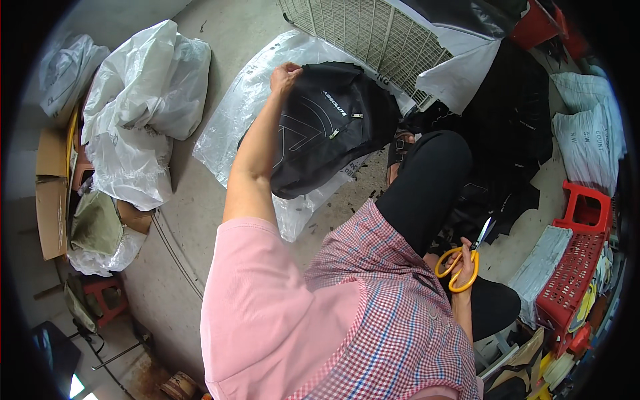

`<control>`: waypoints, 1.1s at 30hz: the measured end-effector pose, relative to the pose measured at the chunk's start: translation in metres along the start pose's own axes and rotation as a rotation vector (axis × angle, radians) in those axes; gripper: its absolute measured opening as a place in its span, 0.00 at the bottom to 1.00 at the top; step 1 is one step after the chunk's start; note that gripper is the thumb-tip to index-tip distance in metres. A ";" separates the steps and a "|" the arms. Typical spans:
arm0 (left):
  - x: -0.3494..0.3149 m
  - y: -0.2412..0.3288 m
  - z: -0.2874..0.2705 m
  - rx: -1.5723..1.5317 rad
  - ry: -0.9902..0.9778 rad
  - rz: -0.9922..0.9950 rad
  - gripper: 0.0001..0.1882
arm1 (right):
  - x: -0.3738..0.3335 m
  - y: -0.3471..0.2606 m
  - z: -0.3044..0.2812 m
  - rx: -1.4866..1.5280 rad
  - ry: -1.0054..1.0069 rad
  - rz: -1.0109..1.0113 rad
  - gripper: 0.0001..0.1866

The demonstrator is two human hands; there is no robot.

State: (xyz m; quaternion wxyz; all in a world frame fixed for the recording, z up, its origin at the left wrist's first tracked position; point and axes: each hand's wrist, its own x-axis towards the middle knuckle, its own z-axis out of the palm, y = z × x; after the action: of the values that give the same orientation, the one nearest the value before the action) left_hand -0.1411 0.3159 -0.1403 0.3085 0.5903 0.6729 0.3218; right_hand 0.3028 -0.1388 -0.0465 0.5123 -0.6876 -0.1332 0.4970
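Observation:
A black fabric piece with zippers and light printed lines point(327, 133), looking like a backpack panel, lies on a clear plastic sheet point(233, 127) on the floor. With my left arm stretched forward, my left hand point(285, 78) pinches the panel's upper left edge. At my right knee, my right hand point(460, 267) is closed round scissors with yellow handles point(476, 267). Their blades point up and away, slightly apart, beside more black fabric. The scissors are well away from the panel in my left hand.
A wire-mesh crate point(360, 33) stands behind the panel. Dark fabric point(493, 153) is heaped at right, near a red plastic basket point(573, 273) and white sacks point(587, 120). White woven bags point(140, 113) and a cardboard box point(52, 193) sit at left. Small black scraps litter the floor.

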 end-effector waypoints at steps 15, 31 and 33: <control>-0.171 0.253 -0.181 -0.364 -0.408 0.667 0.03 | -0.048 -0.098 0.043 -0.147 -0.223 -0.486 0.16; -0.310 0.353 0.099 -0.068 -1.134 1.487 0.07 | -0.057 -0.075 0.032 0.125 -0.096 -0.445 0.18; -0.325 0.333 0.098 -0.120 -0.813 1.453 0.07 | -0.053 -0.066 0.027 0.122 -0.108 -0.416 0.19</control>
State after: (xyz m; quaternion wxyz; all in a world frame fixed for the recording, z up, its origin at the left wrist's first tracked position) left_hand 0.1723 0.0316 0.0778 0.2735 0.9302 -0.0574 0.2379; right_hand 0.2775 -0.1307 0.0383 0.6364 -0.5855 -0.2692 0.4239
